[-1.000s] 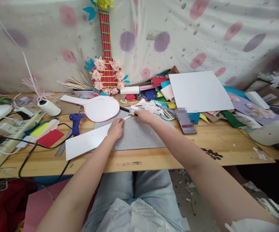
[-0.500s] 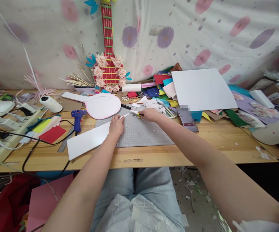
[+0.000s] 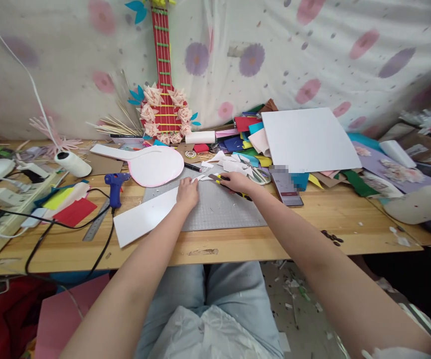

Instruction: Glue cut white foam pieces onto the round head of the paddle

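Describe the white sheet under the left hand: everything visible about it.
The white foam sheet is a long, flat strip, plain matte white, looking like thin craft foam or board. It lies slanted across the wooden table, its near left corner by the table's front edge and its far end on the grey cutting mat. That far end narrows to a cut point. The left hand presses flat on it near the point, where the right hand holds a yellow-and-black utility knife.
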### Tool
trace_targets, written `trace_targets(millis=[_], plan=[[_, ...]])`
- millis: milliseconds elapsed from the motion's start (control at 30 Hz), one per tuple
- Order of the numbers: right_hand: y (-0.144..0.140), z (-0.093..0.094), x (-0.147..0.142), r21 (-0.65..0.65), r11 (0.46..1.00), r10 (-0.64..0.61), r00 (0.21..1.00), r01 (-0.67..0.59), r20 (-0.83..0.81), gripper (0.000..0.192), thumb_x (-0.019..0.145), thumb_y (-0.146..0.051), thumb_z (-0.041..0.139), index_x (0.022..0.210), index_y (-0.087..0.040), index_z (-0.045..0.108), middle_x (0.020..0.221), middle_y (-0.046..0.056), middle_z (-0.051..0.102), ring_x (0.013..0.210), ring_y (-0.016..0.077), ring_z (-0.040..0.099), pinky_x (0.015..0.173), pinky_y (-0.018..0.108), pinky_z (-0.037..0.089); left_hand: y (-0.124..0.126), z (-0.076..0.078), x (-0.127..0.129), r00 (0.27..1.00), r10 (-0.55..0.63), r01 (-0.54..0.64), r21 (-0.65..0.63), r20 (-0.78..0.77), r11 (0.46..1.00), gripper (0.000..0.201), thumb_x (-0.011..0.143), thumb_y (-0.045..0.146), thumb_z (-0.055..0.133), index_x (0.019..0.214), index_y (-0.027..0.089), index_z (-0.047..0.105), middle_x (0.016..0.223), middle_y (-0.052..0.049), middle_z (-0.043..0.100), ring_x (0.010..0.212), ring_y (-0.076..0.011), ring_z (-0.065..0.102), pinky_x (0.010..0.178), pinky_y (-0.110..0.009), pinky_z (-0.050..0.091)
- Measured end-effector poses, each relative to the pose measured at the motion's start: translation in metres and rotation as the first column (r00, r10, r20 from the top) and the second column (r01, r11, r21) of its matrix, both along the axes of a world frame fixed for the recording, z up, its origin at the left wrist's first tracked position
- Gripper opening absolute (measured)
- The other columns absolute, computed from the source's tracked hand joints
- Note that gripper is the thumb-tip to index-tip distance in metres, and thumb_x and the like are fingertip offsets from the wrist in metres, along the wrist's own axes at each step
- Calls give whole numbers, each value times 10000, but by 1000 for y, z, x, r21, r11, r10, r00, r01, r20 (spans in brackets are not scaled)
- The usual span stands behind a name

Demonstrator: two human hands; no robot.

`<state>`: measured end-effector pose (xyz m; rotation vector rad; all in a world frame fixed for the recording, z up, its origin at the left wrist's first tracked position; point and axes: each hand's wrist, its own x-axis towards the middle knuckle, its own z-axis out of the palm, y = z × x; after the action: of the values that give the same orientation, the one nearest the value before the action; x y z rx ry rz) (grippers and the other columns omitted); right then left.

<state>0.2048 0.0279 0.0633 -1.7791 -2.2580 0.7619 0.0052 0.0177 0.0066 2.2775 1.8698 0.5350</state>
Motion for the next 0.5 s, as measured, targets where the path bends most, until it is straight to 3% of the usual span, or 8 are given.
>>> trace_targets(millis=[200, 300, 433, 500], plan=[[25, -22, 0, -110, 963, -268, 917, 247, -295, 476, 856, -485, 495, 1232, -193, 515, 788, 59, 673, 515, 156, 601, 509, 250, 442, 18, 12, 16, 975, -48, 20, 131, 218, 991, 599, 774, 99, 447, 1367, 156, 386, 1382, -142, 394, 1371, -283, 236, 1101, -463, 271], [27, -23, 1, -55, 953, -300, 919, 296, -257, 485, 870, -476, 475, 1269, -202, 496, 909, 85, 685, 573, 166, 626, 568, 269, 464, 10, 19, 3, 981, -23, -4, 140, 195, 990, 518, 775, 164, 497, 1291, 135, 459, 1325, -150, 450, 1305, -274, 352, 1088, -422, 302], [21, -14, -16, 242, 965, -117, 992, 104, 38, 380, 885, -400, 465, 1207, -232, 576, 1074, 97, 674, 883, 233, 644, 758, 308, 455, -10, 16, -16, 998, -12, 10, 47, 58, 999, 372, 797, 309, 538, 1123, 135, 587, 1183, -142, 551, 1162, -280, 485, 1037, -397, 358], [19, -8, -31, 287, 957, -32, 978, -29, 207, 365, 885, -375, 460, 1205, -255, 589, 1139, 94, 658, 1025, 274, 603, 807, 339, 439, -16, 10, -20, 999, -36, 36, 32, 11, 999, 366, 833, 346, 497, 1118, 139, 598, 1204, -138, 545, 1159, -276, 482, 1027, -385, 365]])
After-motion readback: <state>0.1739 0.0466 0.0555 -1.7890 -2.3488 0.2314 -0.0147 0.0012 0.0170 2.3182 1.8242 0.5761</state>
